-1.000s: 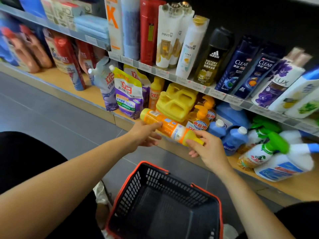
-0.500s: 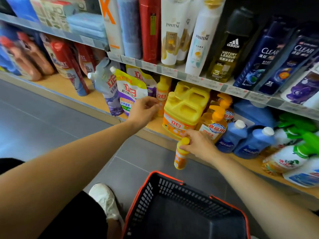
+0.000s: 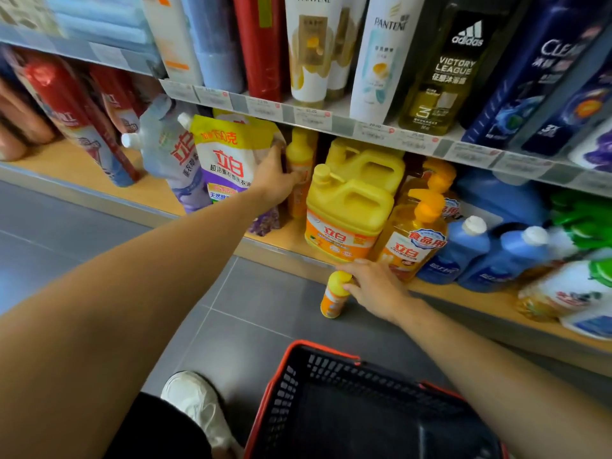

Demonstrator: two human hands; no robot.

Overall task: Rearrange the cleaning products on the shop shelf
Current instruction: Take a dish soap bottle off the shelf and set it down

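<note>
My right hand (image 3: 374, 286) pinches the cap of the small bottle (image 3: 333, 301), thumb and fingertips curled on it. The bottle is upright just below my fingers, in front of the shelf (image 3: 284, 238) edge. My left hand (image 3: 275, 180) touches the slim bottle (image 3: 299, 160), with the pouch (image 3: 228, 167) left of my fingers and the jug (image 3: 347, 210) right. I cannot tell whether those fingers close round it.

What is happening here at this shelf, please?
A person is sorting cleaning products. The right hand holds a small orange bottle by its yellow cap, upright, low before the bottom shelf. The left hand reaches a slim yellow bottle between a refill pouch and a yellow jug; its grip is unclear.
</note>
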